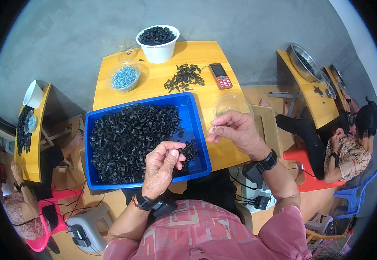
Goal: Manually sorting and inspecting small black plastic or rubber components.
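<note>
My left hand (159,168) is over the near right part of a blue plastic tray (192,113). Its thumb and fingers pinch a small black plastic piece (181,151), partly hidden by the fingertips. Most of the tray is filled with a heap of small black clip-like plastic parts (125,141). Just beyond the tray's right edge, my right hand (239,133) is raised with thumb and fingers pressed together. Something tiny shows at those fingertips, too small to name. A clear round plastic bowl (231,100) stands beyond my right hand.
On the yellow table (154,78) are a tub of bluish screw-like pieces (125,78), a pile of small black parts (186,77), a red-and-black keypad phone (220,75) and a white bucket (159,53) of black parts. People sit at tables left and right. A cardboard box (267,125) stands alongside.
</note>
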A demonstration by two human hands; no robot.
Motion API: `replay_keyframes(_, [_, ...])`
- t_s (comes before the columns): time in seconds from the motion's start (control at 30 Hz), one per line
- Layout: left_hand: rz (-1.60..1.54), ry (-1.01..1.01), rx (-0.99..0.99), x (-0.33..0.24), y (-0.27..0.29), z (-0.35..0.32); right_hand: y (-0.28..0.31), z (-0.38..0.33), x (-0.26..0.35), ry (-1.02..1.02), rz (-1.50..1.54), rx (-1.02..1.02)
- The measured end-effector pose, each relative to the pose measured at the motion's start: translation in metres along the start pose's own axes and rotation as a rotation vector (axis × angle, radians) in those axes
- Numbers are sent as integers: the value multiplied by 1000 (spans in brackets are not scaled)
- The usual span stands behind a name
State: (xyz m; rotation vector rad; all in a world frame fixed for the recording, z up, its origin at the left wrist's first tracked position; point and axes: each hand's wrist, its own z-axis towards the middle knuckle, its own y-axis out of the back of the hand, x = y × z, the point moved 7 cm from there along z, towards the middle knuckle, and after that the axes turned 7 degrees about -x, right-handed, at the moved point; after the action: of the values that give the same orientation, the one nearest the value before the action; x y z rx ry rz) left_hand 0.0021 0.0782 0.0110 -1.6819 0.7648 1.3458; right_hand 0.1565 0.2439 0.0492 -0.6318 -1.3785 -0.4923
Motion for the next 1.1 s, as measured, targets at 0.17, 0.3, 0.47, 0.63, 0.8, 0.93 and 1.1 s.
replay_keyframes(0.17, [3,6,3,1,0,2,-3,0,0,5,46,-16])
replay_keyframes(0.3, [6,14,5,1,1,1,-7,-1,3,5,63,-17])
replay_keyframes(0.47, [8,11,7,1,0,2,-12,-2,4,32,28,-23])
replay_keyframes(0.63, [-44,-1,-14,2,0,1,-21,-2,-1,58,26,-7])
replay_keyframes(0.8, [-107,23,-8,4,0,3,-33,1,-5,105,25,36])
replay_keyframes(0.93, [-107,15,-5,6,2,2,-45,3,-4,156,3,77])
replay_keyframes(1.1, [-123,9,3,6,2,3,-48,3,-9,136,27,73])
